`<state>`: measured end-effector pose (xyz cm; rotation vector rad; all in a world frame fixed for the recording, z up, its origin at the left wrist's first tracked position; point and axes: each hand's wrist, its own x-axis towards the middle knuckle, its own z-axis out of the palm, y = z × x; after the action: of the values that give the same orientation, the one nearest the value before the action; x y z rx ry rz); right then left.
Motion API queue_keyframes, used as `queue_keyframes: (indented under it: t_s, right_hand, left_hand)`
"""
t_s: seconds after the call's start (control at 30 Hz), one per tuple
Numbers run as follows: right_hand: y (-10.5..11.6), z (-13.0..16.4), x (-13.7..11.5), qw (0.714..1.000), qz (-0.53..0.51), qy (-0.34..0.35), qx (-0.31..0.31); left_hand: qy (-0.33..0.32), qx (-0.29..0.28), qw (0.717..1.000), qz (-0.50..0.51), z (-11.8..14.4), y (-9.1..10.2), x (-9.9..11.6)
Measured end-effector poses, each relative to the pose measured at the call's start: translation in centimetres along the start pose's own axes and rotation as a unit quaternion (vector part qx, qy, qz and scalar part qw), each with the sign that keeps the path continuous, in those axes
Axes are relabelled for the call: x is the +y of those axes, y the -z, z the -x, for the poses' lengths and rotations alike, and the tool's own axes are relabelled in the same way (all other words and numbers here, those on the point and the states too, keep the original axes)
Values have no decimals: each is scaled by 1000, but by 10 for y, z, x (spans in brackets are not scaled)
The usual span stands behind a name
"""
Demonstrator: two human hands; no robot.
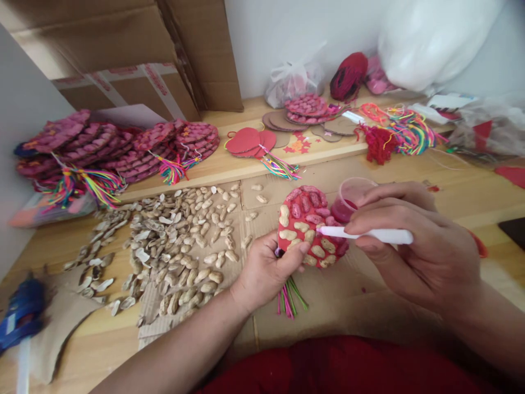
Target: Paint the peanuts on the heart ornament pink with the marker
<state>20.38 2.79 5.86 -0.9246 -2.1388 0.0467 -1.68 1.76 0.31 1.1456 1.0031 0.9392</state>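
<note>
My left hand [266, 268] grips the lower left edge of a red disc [296, 223] covered with glued peanut shells, thumb on its face. Some shells on it are painted pink; others are still bare tan. Pink and green tassel cords [292, 298] hang below it. A white paintbrush [381, 235] is pinched in my right hand [418, 246], its pink tip touching the disc among the shells. Right behind the disc, a clear plastic cup [348, 194] with pink paint stands partly hidden by my right fingers.
Peanut shells [192, 241] spread over cardboard at the left. A blue glue gun [22, 312] lies at the far left. Finished pink discs [106, 142] with tassels are stacked on the raised ledge, beside plain red discs [248, 142] and colourful cords [410, 128].
</note>
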Motion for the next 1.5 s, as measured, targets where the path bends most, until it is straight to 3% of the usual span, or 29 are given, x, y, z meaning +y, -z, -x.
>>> queue_keyframes:
  t_s: [0.23,0.47,0.9,1.1,1.5]
  right_hand:
    - [-1,-1,-2,1000,-2,-15,-7]
    - [0,1,0,999,36,-22,32]
    - [-2,-1,-3,998,-47,-30,-6]
    - [-1,2,0,999,4,-23,27]
    - [-3,2,0,999,-8,-38,-8]
  left_hand:
    - [-26,0,1000,-16,2,0,-3]
    - [-67,7,995,-74,3,1,-6]
    - [-60,13,994,-94,4,2,-8]
    - [-64,7,993,-95,4,3,-7]
    - [-51,11,995,-81,3,2,-3]
